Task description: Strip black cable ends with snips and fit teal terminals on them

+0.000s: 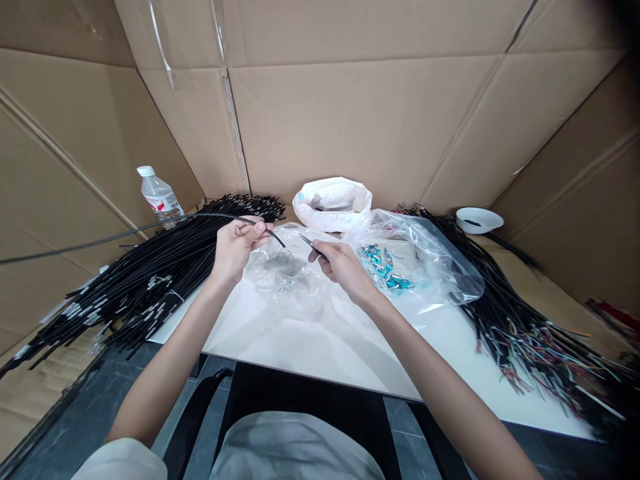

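My left hand (240, 243) is closed around a black cable (205, 216) near its end, pinching it between thumb and fingers. The cable runs off to the left edge, and its thin stripped tip (290, 253) points down and right. My right hand (340, 263) grips a slim pointed metal tool (307, 241), its tip a short way above and right of the cable end. Whether the tool is tweezers or small snips is hard to tell. Below both hands lies a clear plastic bag (273, 293) with fine grey bits in it.
A clear bag (450, 267) of blue-and-metal connectors (383, 267) lies to the right. Bundles of black cables lie at left (150, 280) and right (470, 260). Behind stand a bottle (159, 193), a white bag (333, 217) and a white bowl (493, 219). Cardboard walls (350, 120) surround the table (300, 353).
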Tool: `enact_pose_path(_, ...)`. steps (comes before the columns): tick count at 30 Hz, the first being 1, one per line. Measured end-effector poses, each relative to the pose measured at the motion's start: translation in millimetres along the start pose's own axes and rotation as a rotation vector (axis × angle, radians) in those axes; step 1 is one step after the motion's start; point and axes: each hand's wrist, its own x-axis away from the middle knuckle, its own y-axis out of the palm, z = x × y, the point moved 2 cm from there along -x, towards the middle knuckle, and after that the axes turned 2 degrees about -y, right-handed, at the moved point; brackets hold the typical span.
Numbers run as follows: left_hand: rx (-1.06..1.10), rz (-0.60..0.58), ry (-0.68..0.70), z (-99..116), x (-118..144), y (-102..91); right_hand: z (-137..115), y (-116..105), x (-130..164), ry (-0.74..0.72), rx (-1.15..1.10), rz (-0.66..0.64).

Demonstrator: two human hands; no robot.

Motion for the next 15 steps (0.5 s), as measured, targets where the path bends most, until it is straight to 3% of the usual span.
enact_pose_path(6, -0.103, -0.024, 0.037, -7, -10, 3.9, 19, 21, 7, 0.251, -0.211, -0.110)
enact_pose_path(15, -0.133, -0.037, 0.042, -14, -13, 4.9, 31, 26, 2, 0.306, -0.329, -0.109)
